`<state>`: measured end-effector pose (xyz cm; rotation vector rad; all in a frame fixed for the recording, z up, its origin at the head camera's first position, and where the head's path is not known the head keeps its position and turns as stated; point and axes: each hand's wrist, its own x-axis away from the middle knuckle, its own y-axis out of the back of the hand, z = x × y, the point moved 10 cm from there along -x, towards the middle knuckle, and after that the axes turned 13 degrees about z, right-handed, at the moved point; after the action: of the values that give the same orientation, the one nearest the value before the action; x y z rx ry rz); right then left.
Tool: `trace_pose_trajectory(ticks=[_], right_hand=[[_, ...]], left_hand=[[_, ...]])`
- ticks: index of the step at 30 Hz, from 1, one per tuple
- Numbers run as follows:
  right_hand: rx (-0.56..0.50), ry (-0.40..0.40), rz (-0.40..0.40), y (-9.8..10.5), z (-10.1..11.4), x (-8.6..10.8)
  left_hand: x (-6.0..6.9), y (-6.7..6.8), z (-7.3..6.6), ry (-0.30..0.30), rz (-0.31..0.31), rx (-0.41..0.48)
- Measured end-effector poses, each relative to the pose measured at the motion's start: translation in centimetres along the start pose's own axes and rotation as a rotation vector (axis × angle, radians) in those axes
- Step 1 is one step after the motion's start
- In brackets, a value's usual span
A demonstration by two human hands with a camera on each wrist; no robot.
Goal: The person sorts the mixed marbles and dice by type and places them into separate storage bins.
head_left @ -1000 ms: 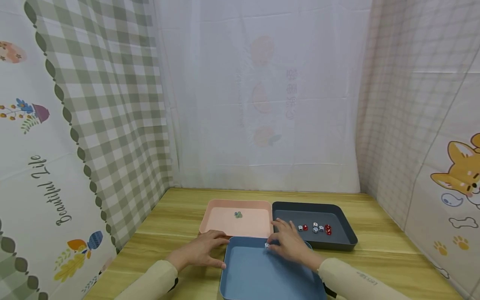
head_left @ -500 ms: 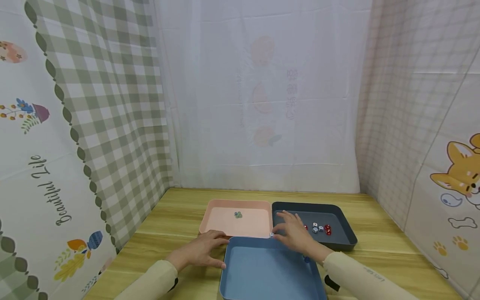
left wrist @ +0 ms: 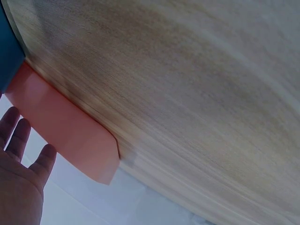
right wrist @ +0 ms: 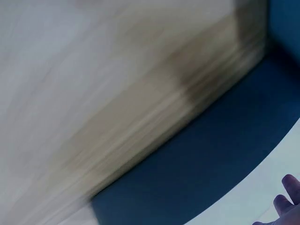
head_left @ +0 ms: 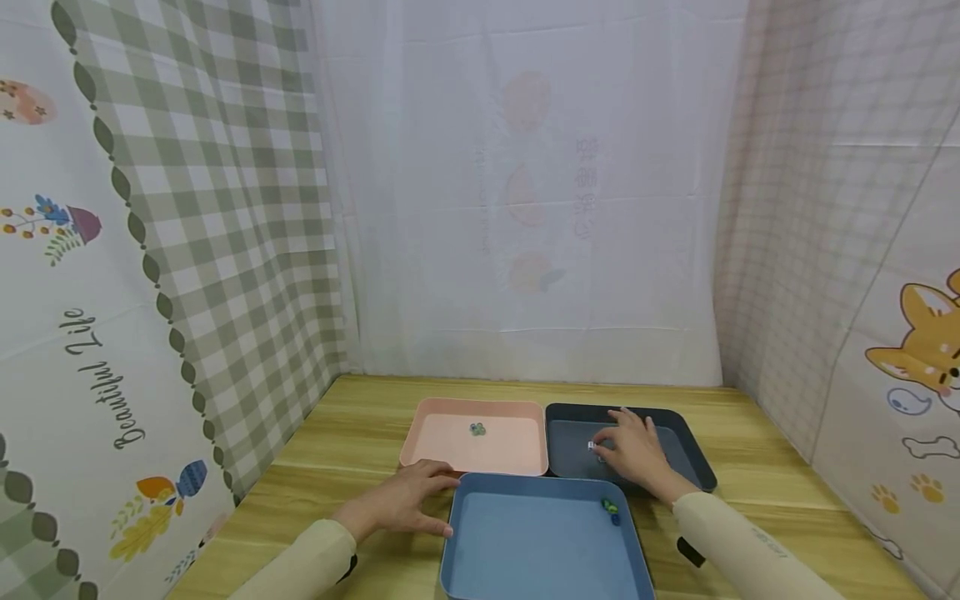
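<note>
My right hand (head_left: 636, 454) is over the dark tray (head_left: 566, 432), pinching a small white die (head_left: 591, 446) between thumb and fingers. Most of the tray's other dice are hidden behind this hand. Beside the left rim of the blue tray (head_left: 536, 546) lies my left hand (head_left: 408, 500), fingers loosely spread and holding nothing. A green die (head_left: 609, 506) and a dark blue die (head_left: 616, 519) sit at the blue tray's right side. Small clear greenish pieces (head_left: 477, 429) are clustered in the pink tray (head_left: 438, 433). In the right wrist view only some fingertips (right wrist: 291, 187) show.
The three trays stand close together on a wood-grain table (head_left: 360, 417). A white curtain (head_left: 525, 208) hangs behind, a green checked cloth (head_left: 225, 167) on the left and a patterned cloth (head_left: 795, 250) on the right.
My right hand has carried the white die from the blue tray's far edge, over the rim, rightward into the dark tray. The green and blue dice have come into view. The left hand stays put.
</note>
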<state>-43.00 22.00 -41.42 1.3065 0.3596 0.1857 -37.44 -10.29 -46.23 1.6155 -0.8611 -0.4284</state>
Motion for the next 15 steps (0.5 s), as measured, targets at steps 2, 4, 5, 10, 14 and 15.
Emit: trace_pose_trajectory(ticks=[2,4,5,10,14,15], right_hand=[[0.005,-0.041,0.000,0.4,-1.4,0.1],[0.014,-0.077,-0.002,0.8,-2.7,0.2],[0.016,-0.093,-0.002,1.0,-3.3,0.3],[0.007,-0.166,-0.004,2.0,-6.1,1.0],[-0.002,-0.223,-0.012,2.4,-8.3,1.6],[0.001,-0.234,-0.016,2.5,-8.9,1.7]], left_hand=[[0.0,0.0,0.0,0.003,0.001,0.000],[0.0,0.0,-0.1,0.001,-0.002,-0.003],[0.0,0.1,-0.1,-0.001,-0.003,-0.004],[0.1,0.2,-0.2,-0.007,-0.006,-0.011],[0.1,0.2,-0.2,-0.008,0.002,-0.009],[0.1,0.2,-0.3,-0.010,0.003,-0.008]])
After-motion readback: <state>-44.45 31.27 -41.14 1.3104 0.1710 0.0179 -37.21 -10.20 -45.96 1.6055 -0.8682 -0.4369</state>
